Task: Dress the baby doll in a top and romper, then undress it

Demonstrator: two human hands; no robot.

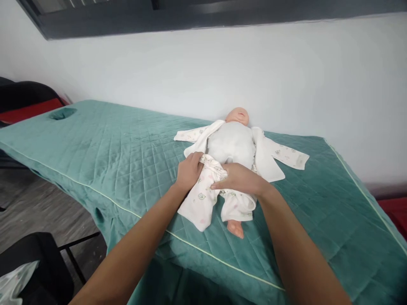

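A baby doll (pixel 234 142) lies on its back on a green quilted table (pixel 95 144), head toward the wall. An open white printed top (pixel 276 154) is spread out under it. Small white printed trousers (pixel 203 199) sit around its legs, one bare foot (pixel 235 228) sticking out. My left hand (pixel 190 170) is closed on the trousers' waistband at the doll's hip. My right hand (pixel 238 178) pinches the same waistband from the other side.
The white wall (pixel 203 76) runs right behind the table. A face hole (pixel 62 113) is near the table's far left end. A black seat with red padding (pixel 28 106) stands at the left. A dark chair with white cloth (pixel 28 271) is at bottom left.
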